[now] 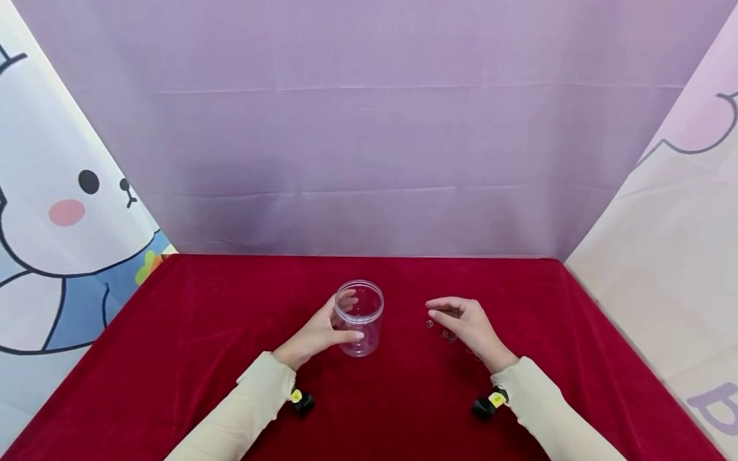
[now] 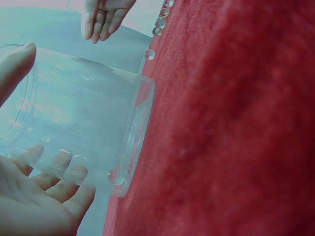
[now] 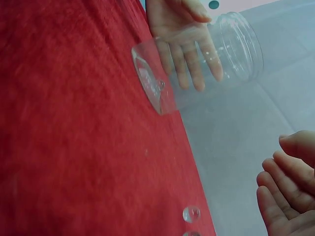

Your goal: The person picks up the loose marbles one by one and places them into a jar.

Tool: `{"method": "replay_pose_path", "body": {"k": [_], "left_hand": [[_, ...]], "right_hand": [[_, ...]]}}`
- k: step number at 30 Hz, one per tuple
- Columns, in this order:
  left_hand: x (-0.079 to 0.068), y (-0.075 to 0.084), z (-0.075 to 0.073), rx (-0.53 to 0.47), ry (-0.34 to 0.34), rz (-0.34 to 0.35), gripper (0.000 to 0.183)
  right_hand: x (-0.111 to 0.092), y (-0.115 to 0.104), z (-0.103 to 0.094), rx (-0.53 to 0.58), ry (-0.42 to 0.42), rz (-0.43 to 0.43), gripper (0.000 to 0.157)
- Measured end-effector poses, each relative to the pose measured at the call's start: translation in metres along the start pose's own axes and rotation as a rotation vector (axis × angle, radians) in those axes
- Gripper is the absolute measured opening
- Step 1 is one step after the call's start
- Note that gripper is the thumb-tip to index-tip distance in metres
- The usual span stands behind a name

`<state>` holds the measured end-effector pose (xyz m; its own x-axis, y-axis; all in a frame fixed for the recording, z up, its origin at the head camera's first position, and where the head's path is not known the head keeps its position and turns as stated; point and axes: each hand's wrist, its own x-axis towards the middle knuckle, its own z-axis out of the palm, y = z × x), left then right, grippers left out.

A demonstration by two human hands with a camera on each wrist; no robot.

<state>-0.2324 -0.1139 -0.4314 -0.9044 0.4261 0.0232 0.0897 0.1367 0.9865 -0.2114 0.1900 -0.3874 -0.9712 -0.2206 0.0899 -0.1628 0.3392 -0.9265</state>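
Observation:
A clear, lidless jar [image 1: 369, 330] stands upright on the red cloth near the middle. My left hand [image 1: 317, 334] holds its side, thumb in front and fingers around the back. Low inside the jar sits a clear marble [image 2: 117, 175], which also shows through the wall in the right wrist view. My right hand [image 1: 466, 325] hovers just over a loose marble [image 1: 429, 323], to the right of the jar. Between its thumb and bent fingers no thing shows. Several more marbles [image 1: 448, 335] lie under that hand, partly hidden by it.
Red cloth [image 1: 369, 410] covers the table. A plain purple curtain [image 1: 369, 141] hangs behind its back edge. Printed cartoon panels stand along the left [image 1: 63, 256] and right [image 1: 680, 269] sides. Each wrist carries a small black camera.

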Motion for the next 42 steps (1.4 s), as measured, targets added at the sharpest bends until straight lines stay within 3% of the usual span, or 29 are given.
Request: {"method": "replay_pose_path", "body": {"k": [6, 15, 24, 32, 42], "left_hand": [[0.0, 0.001, 0.001, 0.006, 0.005, -0.009, 0.083], [0.0, 0.002, 0.0, 0.001, -0.001, 0.006, 0.083], [0.0, 0.002, 0.0, 0.002, 0.0, 0.01, 0.083], [0.001, -0.001, -0.001, 0.013, 0.002, 0.012, 0.084], [0.0, 0.002, 0.001, 0.008, -0.008, 0.0, 0.084]], "right_hand": [[0.003, 0.025, -0.011, -0.033, 0.045, -0.02, 0.03], [0.002, 0.033, -0.023, -0.044, 0.074, -0.022, 0.027], [-0.003, 0.047, -0.037, -0.075, 0.111, -0.018, 0.037], [-0.005, 0.052, -0.045, -0.088, 0.131, -0.022, 0.036], [-0.013, 0.045, -0.05, -0.142, 0.106, 0.031, 0.03]]}}
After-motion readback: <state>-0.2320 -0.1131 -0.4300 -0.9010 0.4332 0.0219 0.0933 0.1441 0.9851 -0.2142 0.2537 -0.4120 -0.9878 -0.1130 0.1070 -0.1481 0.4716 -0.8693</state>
